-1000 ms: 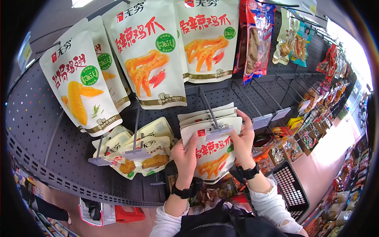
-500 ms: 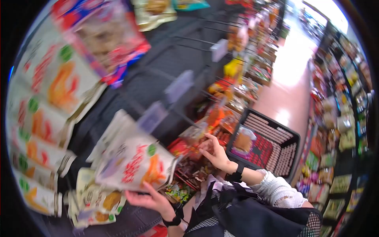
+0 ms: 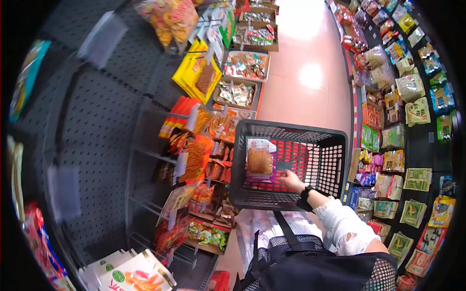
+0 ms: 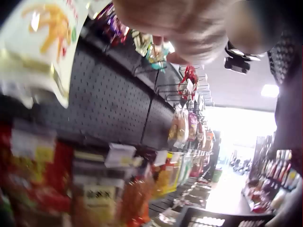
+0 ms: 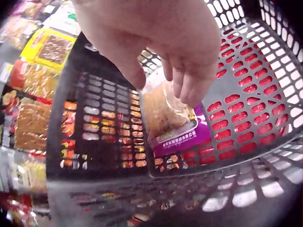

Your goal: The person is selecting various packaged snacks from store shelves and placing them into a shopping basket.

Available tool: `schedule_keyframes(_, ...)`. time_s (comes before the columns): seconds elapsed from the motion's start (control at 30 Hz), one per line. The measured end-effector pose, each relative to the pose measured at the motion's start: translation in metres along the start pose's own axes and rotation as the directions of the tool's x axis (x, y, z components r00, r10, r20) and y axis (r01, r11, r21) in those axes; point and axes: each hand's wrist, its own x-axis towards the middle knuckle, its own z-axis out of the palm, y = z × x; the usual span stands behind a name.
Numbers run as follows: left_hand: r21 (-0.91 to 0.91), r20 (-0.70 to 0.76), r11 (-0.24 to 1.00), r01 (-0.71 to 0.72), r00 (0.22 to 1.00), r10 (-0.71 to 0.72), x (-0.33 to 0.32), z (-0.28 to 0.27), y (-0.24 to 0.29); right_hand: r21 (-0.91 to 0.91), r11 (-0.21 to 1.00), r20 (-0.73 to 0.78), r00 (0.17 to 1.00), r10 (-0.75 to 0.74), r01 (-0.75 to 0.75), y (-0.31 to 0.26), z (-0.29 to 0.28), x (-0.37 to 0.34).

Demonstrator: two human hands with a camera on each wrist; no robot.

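Observation:
Inside a black plastic basket [image 3: 242,200] lies a clear-fronted snack bag [image 3: 260,161] with brown food and a purple lower edge. My right hand [image 3: 292,181] reaches into the basket beside this bag. In the right wrist view the thumb and bent fingers of the right hand [image 5: 161,42] spread just above the bag [image 5: 166,113], with a space between them. My left hand [image 4: 189,30] fills the top of the left wrist view, its fingers loosely bent and no object visible in it. White chicken-feet bags [image 3: 138,277] hang at lower left in the head view.
A dark pegboard rack [image 3: 97,160] with hooks and price tags runs along the left. Snack packs [image 3: 199,72] and open boxes [image 3: 238,94] continue beyond it. Shelves of packets [image 3: 412,89] line the right, across a pink tiled aisle [image 3: 301,72].
The head view has swung right and down to the basket. Both hands have left the white chicken-feet bags. My right hand has moved into the basket, and the left has mostly dropped from the head view.

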Motion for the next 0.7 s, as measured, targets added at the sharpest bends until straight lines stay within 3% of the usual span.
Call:
schedule_keyframes(0.03,-0.125,0.26,0.989,-0.073,0.96,0.104,-0.001,0.022,0.006,0.056,0.998,-0.012,1.0,0.021,-0.021,-0.018,-0.002,0.003)
schedule_keyframes(0.07,-0.242,0.451,0.966,0.086,0.892,0.034,0.0,0.051,0.019,0.065,0.998,-0.067,0.998,-0.009,0.014,-0.005,0.003,0.036)
schedule_keyframes(0.1,-0.314,0.631,0.912,0.263,0.776,-0.007,0.0,0.078,0.03,0.073,0.996,-0.121,0.992,-0.038,0.047,0.013,0.011,0.066)
schedule_keyframes(0.13,-0.342,0.644,0.902,0.261,0.764,0.023,-0.007,0.101,0.034,0.083,0.996,-0.114,0.993,-0.025,0.035,0.011,0.014,0.074)
schedule_keyframes(0.2,-0.391,0.688,0.887,0.246,0.718,0.104,-0.006,0.132,0.05,-0.148,0.979,-0.187,0.968,-0.166,0.139,-0.008,0.02,0.092)
schedule_keyframes(0.37,-0.45,0.791,0.79,0.416,0.597,0.136,-0.003,0.167,0.102,-0.109,0.992,-0.349,0.932,-0.097,0.062,-0.013,0.045,0.134)
schedule_keyframes(0.43,-0.536,0.767,0.777,0.33,0.574,0.285,0.0,0.175,0.117,-0.109,0.992,-0.502,0.865,-0.002,-0.061,0.01,0.053,0.16)
schedule_keyframes(0.5,-0.561,0.766,0.768,0.308,0.545,0.34,0.006,0.178,0.126,-0.05,0.994,-0.504,0.862,0.054,-0.092,-0.001,0.052,0.154)
schedule_keyframes(0.57,-0.584,0.764,0.766,0.268,0.501,0.407,0.007,0.181,0.131,-0.07,0.998,-0.247,0.969,-0.013,-0.004,-0.013,0.046,0.142)
schedule_keyframes(0.63,-0.572,0.784,0.766,0.293,0.471,0.405,0.007,0.185,0.132,-0.091,0.996,-0.258,0.965,-0.038,0.015,-0.031,0.047,0.119)
schedule_keyframes(0.7,-0.546,0.792,0.786,0.289,0.484,0.372,0.009,0.188,0.136,-0.13,0.941,-0.327,0.883,-0.338,0.312,-0.028,0.049,0.102)
